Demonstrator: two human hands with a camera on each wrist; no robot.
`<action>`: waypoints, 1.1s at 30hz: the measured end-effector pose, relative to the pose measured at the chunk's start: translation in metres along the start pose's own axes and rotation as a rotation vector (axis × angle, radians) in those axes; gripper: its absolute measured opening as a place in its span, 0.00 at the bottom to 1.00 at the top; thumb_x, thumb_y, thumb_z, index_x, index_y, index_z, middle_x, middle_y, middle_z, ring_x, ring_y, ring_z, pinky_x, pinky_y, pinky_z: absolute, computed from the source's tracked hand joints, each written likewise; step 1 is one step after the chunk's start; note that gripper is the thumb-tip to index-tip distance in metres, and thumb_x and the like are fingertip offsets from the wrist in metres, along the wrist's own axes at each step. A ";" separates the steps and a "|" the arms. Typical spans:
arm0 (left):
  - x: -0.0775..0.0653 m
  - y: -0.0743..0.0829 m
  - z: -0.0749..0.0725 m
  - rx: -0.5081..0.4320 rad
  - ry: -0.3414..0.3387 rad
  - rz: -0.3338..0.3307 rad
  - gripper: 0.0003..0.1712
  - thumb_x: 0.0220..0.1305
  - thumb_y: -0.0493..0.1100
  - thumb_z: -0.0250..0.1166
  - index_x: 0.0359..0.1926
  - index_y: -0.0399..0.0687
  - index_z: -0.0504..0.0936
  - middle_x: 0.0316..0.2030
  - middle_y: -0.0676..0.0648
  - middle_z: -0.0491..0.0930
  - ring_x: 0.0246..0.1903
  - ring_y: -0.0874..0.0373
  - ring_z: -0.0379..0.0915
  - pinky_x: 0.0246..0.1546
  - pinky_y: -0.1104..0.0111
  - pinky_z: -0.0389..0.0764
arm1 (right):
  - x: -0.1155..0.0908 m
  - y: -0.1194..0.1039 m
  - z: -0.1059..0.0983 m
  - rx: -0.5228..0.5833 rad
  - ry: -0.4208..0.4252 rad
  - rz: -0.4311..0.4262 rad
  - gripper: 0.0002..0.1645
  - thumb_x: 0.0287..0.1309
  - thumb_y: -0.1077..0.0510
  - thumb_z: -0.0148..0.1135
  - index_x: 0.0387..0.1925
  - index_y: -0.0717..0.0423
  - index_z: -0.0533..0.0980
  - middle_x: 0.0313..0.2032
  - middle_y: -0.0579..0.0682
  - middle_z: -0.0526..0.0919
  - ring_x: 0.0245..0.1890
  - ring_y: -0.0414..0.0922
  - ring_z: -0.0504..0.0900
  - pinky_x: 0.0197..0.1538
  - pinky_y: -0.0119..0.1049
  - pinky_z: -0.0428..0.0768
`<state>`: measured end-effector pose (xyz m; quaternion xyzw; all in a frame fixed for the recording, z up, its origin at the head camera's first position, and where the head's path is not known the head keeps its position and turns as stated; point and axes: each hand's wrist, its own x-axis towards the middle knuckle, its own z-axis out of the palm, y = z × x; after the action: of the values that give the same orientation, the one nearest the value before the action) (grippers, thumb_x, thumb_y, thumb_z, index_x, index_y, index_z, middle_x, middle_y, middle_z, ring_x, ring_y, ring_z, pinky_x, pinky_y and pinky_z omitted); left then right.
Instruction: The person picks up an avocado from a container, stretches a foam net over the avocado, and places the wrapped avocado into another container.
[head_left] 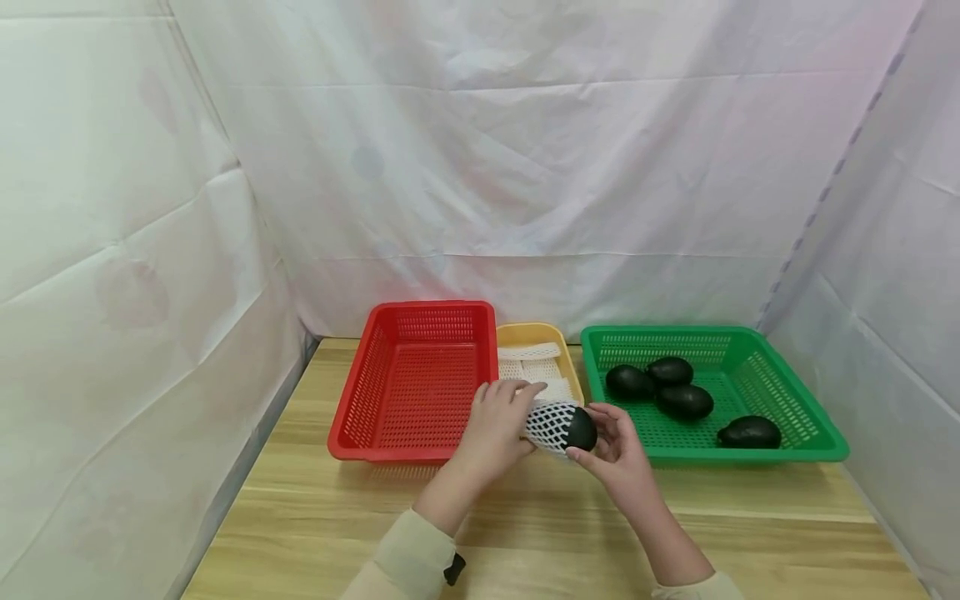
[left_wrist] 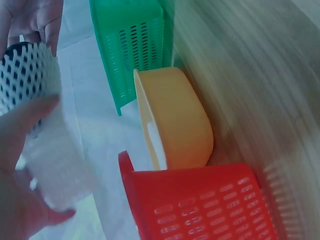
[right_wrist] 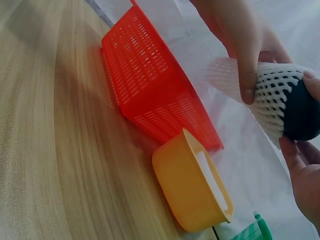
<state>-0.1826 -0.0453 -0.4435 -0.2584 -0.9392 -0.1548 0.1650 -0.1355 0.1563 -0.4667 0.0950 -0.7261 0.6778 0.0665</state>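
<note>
Pale sleeves (head_left: 412, 554) come in at the bottom edge, the left one with a small black object (head_left: 454, 570) at its cuff, over a wood-grain table (head_left: 300, 517). White cloth (head_left: 112, 250) hangs at the far left and runs on behind everything to the right side. Next stands a red basket (head_left: 435, 375), slotted and rectangular, its floor visible.

Just right of its near corner is the left hand (head_left: 495, 421), thumb and fingers curled round a white foam net (head_left: 546, 425). The loose tail of the net trails out past that hand in both wrist views. Behind, between the two larger baskets, sits a yellow tub (left_wrist: 182, 120) with more white nets (head_left: 528, 352) lying flat in it.

Inside the foam net is a dark oval fruit (head_left: 582, 429), held up off the table between the hands, its bare rounded end facing right. At that end the right hand (head_left: 624, 458) has it pinched, thumb and fingertips on opposite sides.

Farther right, a green basket (head_left: 806, 408) holds four dark fruits (head_left: 684, 403): three bunched together toward its left, and one lying apart near the front right.
</note>
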 end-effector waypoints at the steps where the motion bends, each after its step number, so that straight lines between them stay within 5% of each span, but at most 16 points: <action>1: 0.000 0.000 0.001 -0.031 0.039 -0.044 0.48 0.43 0.51 0.80 0.66 0.57 0.68 0.59 0.47 0.70 0.62 0.48 0.61 0.63 0.45 0.59 | 0.000 0.000 0.000 0.006 -0.002 0.002 0.43 0.51 0.70 0.70 0.65 0.63 0.59 0.58 0.57 0.70 0.54 0.38 0.73 0.55 0.26 0.73; 5: -0.002 -0.001 0.001 -0.238 0.174 -0.212 0.60 0.38 0.46 0.83 0.72 0.53 0.58 0.70 0.44 0.56 0.70 0.44 0.44 0.66 0.44 0.54 | 0.000 0.002 0.000 0.054 -0.035 0.016 0.50 0.48 0.71 0.72 0.71 0.56 0.57 0.61 0.58 0.64 0.56 0.36 0.72 0.55 0.27 0.74; 8: -0.004 -0.002 0.000 -0.436 0.184 -0.304 0.63 0.43 0.44 0.80 0.75 0.49 0.50 0.71 0.42 0.52 0.70 0.43 0.46 0.65 0.47 0.59 | -0.002 0.004 0.001 0.096 -0.069 0.026 0.51 0.48 0.71 0.71 0.72 0.55 0.57 0.64 0.60 0.61 0.56 0.34 0.73 0.53 0.30 0.76; 15: -0.006 0.000 0.002 -0.896 -0.079 -0.399 0.27 0.68 0.46 0.58 0.64 0.40 0.72 0.55 0.43 0.78 0.55 0.47 0.74 0.55 0.54 0.73 | -0.002 0.000 0.008 0.058 0.019 0.050 0.44 0.50 0.72 0.70 0.68 0.61 0.61 0.62 0.62 0.67 0.55 0.34 0.75 0.53 0.27 0.75; 18: -0.007 0.003 0.004 -1.049 -0.157 -0.411 0.24 0.72 0.46 0.49 0.61 0.37 0.75 0.54 0.42 0.79 0.54 0.48 0.75 0.56 0.54 0.72 | -0.002 -0.003 0.011 -0.029 0.071 0.085 0.42 0.51 0.68 0.72 0.65 0.60 0.63 0.60 0.59 0.71 0.52 0.35 0.75 0.52 0.26 0.74; 23: -0.007 0.010 0.004 -1.345 -0.223 -0.383 0.28 0.74 0.45 0.44 0.65 0.29 0.66 0.54 0.34 0.77 0.54 0.43 0.75 0.59 0.53 0.71 | -0.002 -0.003 0.014 -0.123 0.119 0.072 0.39 0.51 0.64 0.73 0.63 0.58 0.65 0.56 0.58 0.76 0.46 0.41 0.76 0.49 0.33 0.74; 28: -0.009 0.015 0.004 -1.347 -0.292 -0.398 0.32 0.73 0.53 0.53 0.70 0.42 0.62 0.58 0.45 0.75 0.58 0.54 0.70 0.61 0.56 0.68 | -0.002 0.004 0.020 -0.186 0.126 0.008 0.41 0.49 0.63 0.75 0.61 0.60 0.64 0.53 0.57 0.77 0.42 0.42 0.76 0.47 0.34 0.75; 33: -0.011 0.017 0.004 -1.285 -0.258 -0.444 0.34 0.69 0.55 0.59 0.70 0.45 0.63 0.58 0.47 0.74 0.61 0.54 0.66 0.63 0.54 0.64 | -0.003 0.011 0.022 -0.199 0.089 -0.065 0.43 0.46 0.65 0.76 0.62 0.60 0.64 0.52 0.56 0.77 0.42 0.41 0.76 0.48 0.35 0.76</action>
<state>-0.1660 -0.0345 -0.4482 -0.1228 -0.7040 -0.6787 -0.1695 -0.1340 0.1349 -0.4798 0.0810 -0.7828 0.6032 0.1298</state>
